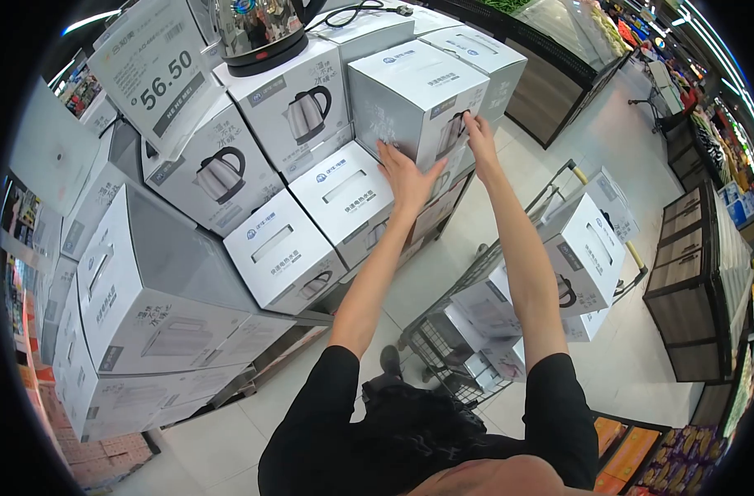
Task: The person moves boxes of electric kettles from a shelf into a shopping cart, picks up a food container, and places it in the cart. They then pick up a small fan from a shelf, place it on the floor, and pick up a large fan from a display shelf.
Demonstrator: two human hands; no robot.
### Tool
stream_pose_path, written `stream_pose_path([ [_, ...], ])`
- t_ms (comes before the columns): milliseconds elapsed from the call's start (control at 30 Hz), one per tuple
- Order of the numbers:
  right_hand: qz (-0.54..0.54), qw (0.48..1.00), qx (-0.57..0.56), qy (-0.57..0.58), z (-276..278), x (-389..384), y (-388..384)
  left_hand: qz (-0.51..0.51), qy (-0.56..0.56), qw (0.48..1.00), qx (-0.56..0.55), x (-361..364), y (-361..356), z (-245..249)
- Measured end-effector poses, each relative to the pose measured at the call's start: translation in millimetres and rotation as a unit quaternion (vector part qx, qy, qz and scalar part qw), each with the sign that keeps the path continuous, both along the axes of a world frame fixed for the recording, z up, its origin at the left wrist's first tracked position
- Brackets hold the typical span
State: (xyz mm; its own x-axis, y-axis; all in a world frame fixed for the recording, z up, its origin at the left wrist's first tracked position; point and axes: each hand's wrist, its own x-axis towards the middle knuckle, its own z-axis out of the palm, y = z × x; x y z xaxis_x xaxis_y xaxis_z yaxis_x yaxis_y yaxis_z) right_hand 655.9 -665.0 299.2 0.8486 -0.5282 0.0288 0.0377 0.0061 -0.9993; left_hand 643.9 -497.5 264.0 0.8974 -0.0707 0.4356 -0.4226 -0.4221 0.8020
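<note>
A white and grey kettle box (418, 78) with a kettle printed on its side sits at the top right of the stacked display. My left hand (408, 178) presses on its near lower left corner, thumb spread along the front face. On the box's right side, my right hand (481, 142) has its fingers bent against the printed face, so the box is held between both hands. Just below my left hand lies another kettle box (346, 188) with a handle slot on top. A further kettle box (476, 48) stands behind the held one.
A metal kettle (261, 33) stands on the boxes beside a price sign (152, 74) reading 56.50. At my right is a wire shopping cart (443, 355) loaded with kettle boxes (588, 256). More stacked boxes (166, 289) rise on the left; dark wooden cabinets (695, 281) stand beyond the cart.
</note>
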Motion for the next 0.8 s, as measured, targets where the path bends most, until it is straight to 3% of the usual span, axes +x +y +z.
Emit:
stream_pose_path([
  [467,-0.007,0.996,0.009,-0.084,12,-59,30,-0.03,-0.038,0.994,-0.101,-15,20,1],
  [667,-0.035,0.988,-0.082,-0.127,-31,-82,49,-0.03,-0.054,0.997,-0.05,-53,60,0],
  [800,-0.053,0.977,-0.172,-0.118,-15,-122,83,-0.08,-0.047,0.992,-0.09,-76,92,0],
])
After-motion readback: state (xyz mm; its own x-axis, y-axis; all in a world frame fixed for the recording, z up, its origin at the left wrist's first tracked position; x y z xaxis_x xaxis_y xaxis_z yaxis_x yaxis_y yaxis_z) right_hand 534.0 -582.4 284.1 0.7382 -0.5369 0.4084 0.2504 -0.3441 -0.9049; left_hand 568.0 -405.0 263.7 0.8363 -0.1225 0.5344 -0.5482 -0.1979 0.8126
